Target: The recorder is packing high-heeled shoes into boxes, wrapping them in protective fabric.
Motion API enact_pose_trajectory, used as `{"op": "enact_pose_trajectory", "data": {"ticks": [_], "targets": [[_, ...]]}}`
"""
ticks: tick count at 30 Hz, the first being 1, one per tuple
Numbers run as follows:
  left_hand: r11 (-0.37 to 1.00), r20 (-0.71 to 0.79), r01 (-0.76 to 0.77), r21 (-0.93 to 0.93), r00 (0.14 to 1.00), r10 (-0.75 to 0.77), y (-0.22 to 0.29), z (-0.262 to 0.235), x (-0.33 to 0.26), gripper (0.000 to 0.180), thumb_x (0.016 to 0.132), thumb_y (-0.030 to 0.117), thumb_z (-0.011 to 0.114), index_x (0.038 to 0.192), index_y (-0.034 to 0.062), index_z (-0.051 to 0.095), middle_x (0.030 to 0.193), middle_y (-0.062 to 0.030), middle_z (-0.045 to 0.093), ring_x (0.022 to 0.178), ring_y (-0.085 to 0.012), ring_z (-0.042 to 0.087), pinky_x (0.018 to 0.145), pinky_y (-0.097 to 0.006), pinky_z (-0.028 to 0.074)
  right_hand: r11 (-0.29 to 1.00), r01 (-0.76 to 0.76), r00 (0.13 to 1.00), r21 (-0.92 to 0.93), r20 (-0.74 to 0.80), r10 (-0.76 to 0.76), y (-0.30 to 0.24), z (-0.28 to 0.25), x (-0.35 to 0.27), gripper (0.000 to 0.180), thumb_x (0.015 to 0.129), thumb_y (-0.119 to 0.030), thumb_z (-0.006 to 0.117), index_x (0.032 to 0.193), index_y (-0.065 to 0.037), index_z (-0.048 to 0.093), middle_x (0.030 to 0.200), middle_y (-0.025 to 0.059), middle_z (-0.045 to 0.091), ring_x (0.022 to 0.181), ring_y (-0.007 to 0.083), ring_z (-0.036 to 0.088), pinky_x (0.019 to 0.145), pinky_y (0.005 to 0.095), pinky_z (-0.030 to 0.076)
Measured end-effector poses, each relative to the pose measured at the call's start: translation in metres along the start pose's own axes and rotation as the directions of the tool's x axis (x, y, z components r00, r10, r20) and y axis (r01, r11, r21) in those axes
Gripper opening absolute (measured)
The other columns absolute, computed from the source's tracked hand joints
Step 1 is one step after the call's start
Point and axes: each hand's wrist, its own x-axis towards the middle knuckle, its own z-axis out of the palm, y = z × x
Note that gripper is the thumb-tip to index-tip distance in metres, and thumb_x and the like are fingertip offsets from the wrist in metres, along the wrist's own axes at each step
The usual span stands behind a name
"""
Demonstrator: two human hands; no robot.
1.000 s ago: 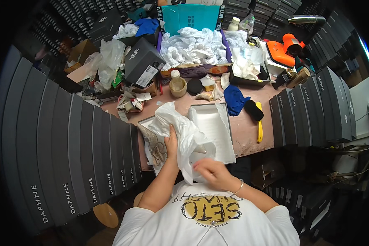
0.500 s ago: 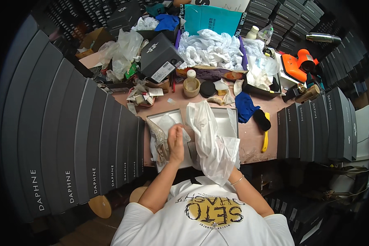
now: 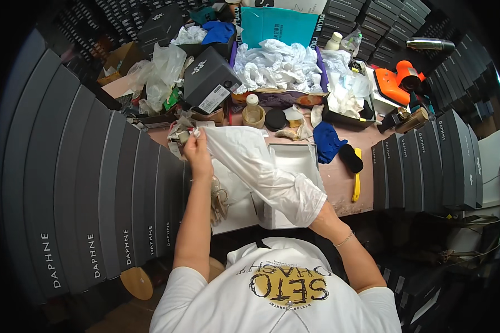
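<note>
A sheet of white tissue paper (image 3: 261, 166) is stretched between both hands above an open white shoebox (image 3: 294, 161). My left hand (image 3: 196, 150) pinches the sheet's far left corner, raised over the table. My right hand (image 3: 316, 213) holds the near end, mostly hidden under the paper close to my body. The box lid (image 3: 233, 208) lies to the left of the box, with a pale strappy sandal (image 3: 219, 197) resting on it below my left forearm.
Tall stacks of dark grey shoeboxes (image 3: 94, 194) wall in the left, and more (image 3: 428, 161) stand at the right. A bin of crumpled white paper (image 3: 275, 66), a small bottle (image 3: 253, 108), a blue cloth (image 3: 325, 141), a yellow-handled brush (image 3: 356, 177) and an orange tool (image 3: 397, 83) crowd the brown table (image 3: 339, 194).
The crumpled paper has been pulled out flat: my left hand rose from the lid to the far left with one corner, and my right hand drew the other end toward my body.
</note>
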Motion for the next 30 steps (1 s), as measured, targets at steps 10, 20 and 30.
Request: {"op": "enact_pose_trajectory", "data": {"ticks": [10,20,30], "targets": [[0.785,0.464,0.445,-0.431,0.855,-0.230,0.017,-0.013,0.010,0.033,0.098,0.033,0.050,0.112,0.0043,0.058,0.099,-0.0068,0.063,0.090,-0.0145,0.060,0.083,-0.031,0.049,0.993,0.007,0.997,0.121,-0.081,0.003,-0.017,-0.037,-0.008,0.059,0.075,-0.016,0.071,0.128,-0.004,0.050,0.132,0.0173,0.051,0.123,0.0343,0.048,0.104,0.0401,0.038],[0.851,0.716,0.144,0.505,0.481,-0.506,-0.001,0.005,-0.010,0.043,0.093,0.035,0.058,0.117,0.0001,0.055,0.093,-0.0050,0.059,0.080,-0.0113,0.054,0.072,-0.029,0.047,0.979,0.163,0.986,-0.124,-0.012,-0.165,-0.013,-0.034,-0.011,0.043,0.076,-0.011,0.066,0.116,0.000,0.055,0.117,0.0183,0.057,0.113,0.0348,0.053,0.097,0.0399,0.045],[0.993,-0.354,0.062,-0.103,0.931,-0.095,0.033,-0.060,-0.047,0.038,0.096,0.030,0.055,0.109,-0.0058,0.056,0.104,-0.0103,0.062,0.089,-0.0206,0.062,0.080,-0.033,0.050,0.381,-0.461,0.735,0.802,0.104,0.670,0.009,0.014,-0.048,0.062,0.086,-0.010,0.063,0.139,-0.005,0.032,0.108,0.0054,0.052,0.079,0.0094,0.058,0.052,0.0207,0.051]]}}
